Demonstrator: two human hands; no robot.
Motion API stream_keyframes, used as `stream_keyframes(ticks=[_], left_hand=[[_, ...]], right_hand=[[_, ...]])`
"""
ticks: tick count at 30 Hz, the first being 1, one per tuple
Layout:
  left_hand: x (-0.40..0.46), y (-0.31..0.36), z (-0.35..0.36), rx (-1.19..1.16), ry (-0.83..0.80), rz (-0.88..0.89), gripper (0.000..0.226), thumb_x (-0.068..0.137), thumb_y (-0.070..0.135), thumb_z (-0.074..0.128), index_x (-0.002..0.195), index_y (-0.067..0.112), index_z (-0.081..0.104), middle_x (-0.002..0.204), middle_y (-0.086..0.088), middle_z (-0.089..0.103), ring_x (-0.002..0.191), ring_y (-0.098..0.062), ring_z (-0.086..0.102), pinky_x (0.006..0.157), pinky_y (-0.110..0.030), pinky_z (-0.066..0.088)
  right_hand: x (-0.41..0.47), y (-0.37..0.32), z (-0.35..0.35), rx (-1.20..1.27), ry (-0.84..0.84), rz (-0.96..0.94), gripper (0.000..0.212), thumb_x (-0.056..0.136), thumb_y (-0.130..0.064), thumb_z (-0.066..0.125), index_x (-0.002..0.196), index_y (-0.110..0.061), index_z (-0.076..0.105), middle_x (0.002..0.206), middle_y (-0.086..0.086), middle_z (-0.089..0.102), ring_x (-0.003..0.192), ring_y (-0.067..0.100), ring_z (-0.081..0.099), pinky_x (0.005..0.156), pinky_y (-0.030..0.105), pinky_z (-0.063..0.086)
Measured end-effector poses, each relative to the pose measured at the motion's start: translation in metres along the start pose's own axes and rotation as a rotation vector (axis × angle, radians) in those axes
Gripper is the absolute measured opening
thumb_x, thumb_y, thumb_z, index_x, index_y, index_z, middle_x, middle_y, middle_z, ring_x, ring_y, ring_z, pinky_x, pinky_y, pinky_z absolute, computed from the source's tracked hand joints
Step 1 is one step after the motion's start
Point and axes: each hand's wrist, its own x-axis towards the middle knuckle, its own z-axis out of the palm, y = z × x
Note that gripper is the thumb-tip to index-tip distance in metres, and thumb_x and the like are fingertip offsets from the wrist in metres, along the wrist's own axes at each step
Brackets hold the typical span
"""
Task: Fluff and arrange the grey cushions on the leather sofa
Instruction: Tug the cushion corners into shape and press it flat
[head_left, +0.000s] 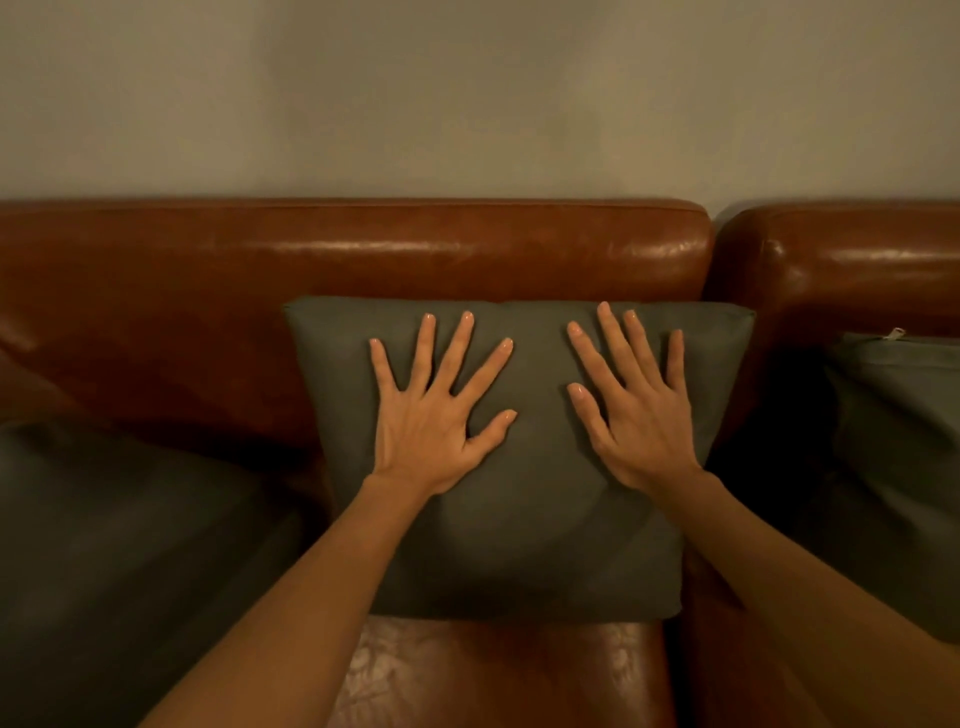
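On the grey cushion (519, 519) — left hand (431, 421), right hand (639, 415), both pressing flat.

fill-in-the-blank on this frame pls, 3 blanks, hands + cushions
1. Both hands press flat on the middle grey cushion, fingers ____.
2. That cushion leans against the backrest of a brown ____ sofa.
3. The left hand and right hand lie ____ each other without touching.

Missing words: spread; leather; beside

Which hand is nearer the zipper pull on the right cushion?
Right. The right hand presses the middle cushion nearer the zipper pull; the left hand presses farther left.
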Motion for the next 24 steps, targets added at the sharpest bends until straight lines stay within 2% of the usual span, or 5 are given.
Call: stream_keyframes(ticks=[8,14,18,21,24], left_hand=[[-0.003,-0.015,-0.009,-0.011,-0.046,0.053,0.066,0.095,0.065,0.018,0.153,0.036,0.008,0.16,0.002,0.003,0.147,-0.022,-0.005,0.113,-0.062,-0.009],[-0.024,-0.069,-0.007,0.066,-0.073,0.081,0.07,0.092,0.073,0.012,0.153,0.038,0.004,0.16,0.004,0.006,0.147,-0.027,0.004,0.112,-0.065,0.0],[-0.033,-0.063,-0.009,0.03,-0.015,-0.033,0.076,0.09,0.075,0.014,0.153,0.036,-0.005,0.16,0.002,-0.003,0.148,-0.024,-0.008,0.113,-0.057,-0.013],[-0.05,-0.046,-0.011,-0.043,0.063,-0.087,0.067,0.097,0.063,0.017,0.154,0.032,0.002,0.16,0.001,-0.002,0.148,-0.024,-0.014,0.112,-0.058,-0.014],[-0.063,-0.019,-0.003,-0.089,0.099,0.022,0.052,0.104,0.042,0.018,0.154,0.031,0.01,0.159,-0.001,0.012,0.147,-0.032,0.006,0.11,-0.07,0.002]], right_hand=[[-0.001,0.012,-0.006,-0.043,-0.09,-0.006,0.057,0.101,-0.056,0.016,0.155,-0.035,0.012,0.162,-0.002,0.012,0.15,0.017,0.005,0.12,0.048,-0.004],[-0.021,0.049,-0.01,-0.084,-0.134,0.095,0.062,0.099,-0.063,0.007,0.155,-0.036,-0.001,0.163,-0.007,0.004,0.149,0.015,-0.001,0.119,0.054,-0.007],[-0.026,0.037,-0.011,-0.053,-0.094,0.155,0.063,0.101,-0.059,0.012,0.155,-0.031,-0.002,0.162,-0.007,-0.001,0.149,0.015,-0.009,0.118,0.052,-0.013],[-0.04,0.015,-0.016,0.007,0.005,0.168,0.058,0.104,-0.046,0.017,0.155,-0.02,0.01,0.162,0.001,0.008,0.149,0.016,-0.007,0.119,0.05,-0.012],[-0.054,-0.017,-0.009,0.056,0.046,-0.007,0.052,0.105,-0.045,0.021,0.154,-0.027,0.018,0.161,0.002,0.014,0.151,0.02,-0.001,0.119,0.055,-0.003]])
